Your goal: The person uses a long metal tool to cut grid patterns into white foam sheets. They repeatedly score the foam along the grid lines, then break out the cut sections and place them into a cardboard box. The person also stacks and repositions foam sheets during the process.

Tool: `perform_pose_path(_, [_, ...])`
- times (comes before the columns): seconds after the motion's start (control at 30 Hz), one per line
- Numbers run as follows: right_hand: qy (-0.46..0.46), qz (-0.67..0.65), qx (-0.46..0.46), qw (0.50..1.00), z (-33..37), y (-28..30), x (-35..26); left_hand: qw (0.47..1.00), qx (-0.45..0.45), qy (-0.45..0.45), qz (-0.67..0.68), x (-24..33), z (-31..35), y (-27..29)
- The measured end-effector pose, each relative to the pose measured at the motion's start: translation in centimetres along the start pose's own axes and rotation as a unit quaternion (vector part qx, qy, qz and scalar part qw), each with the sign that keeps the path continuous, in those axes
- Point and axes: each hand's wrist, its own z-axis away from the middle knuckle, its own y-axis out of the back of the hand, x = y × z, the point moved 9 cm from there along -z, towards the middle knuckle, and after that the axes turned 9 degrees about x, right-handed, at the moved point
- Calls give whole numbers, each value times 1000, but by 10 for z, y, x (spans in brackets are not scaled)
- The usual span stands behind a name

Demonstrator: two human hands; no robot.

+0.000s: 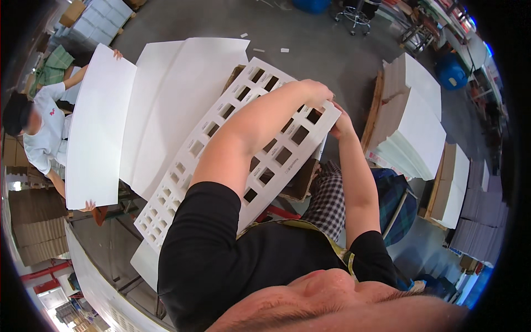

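A long white die-cut board (265, 133), punched with rows of rectangular openings, slants across in front of me. Its far right corner lies at both my hands. My left hand (316, 93) is bent over the far edge with its fingers curled in; what the fingertips hold is hidden. Close against it, my right hand (343, 123) grips the board's right edge, thumb toward the top face. Dark gaps show through most of the larger openings, while the smaller ones toward the near left look pale.
On the left another person (44, 127) holds a large plain white sheet (102, 127) upright. More white sheets (171, 105) lie between us. Stacks of white board (406, 122) stand on pallets at right. A blue drum (451, 72) and a wheeled chair (357, 16) are farther off.
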Motion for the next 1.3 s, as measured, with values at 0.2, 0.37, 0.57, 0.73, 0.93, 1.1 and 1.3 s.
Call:
perform_pose_path(0.2, [49, -42, 6, 998, 10, -7, -13, 995, 9, -40, -93, 17, 13, 9])
perform_pose_path(0.37, [-107, -110, -57, 986, -6, -15, 17, 991, 26, -58, -122, 21, 20, 13])
perform_pose_path(0.57, [-86, -153, -45, 983, -22, 2, 41, 987, 57, -78, -125, 22, 17, 10])
perform_pose_path(0.73, [189, 30, -5, 982, 1, 0, -31, 985, 96, -97, -109, 26, 25, 17])
perform_pose_path(0.93, [118, 283, -117, 945, -3, -8, -25, 980, 124, -89, -130, 20, 37, 25])
perform_pose_path(1.1, [-92, 406, -103, 903, -35, 2, -8, 985, 116, -50, -122, 16, 36, 21])
perform_pose_path(1.3, [-185, 538, -135, 811, -84, 2, -34, 994, 94, 29, -44, 15, 21, 3])
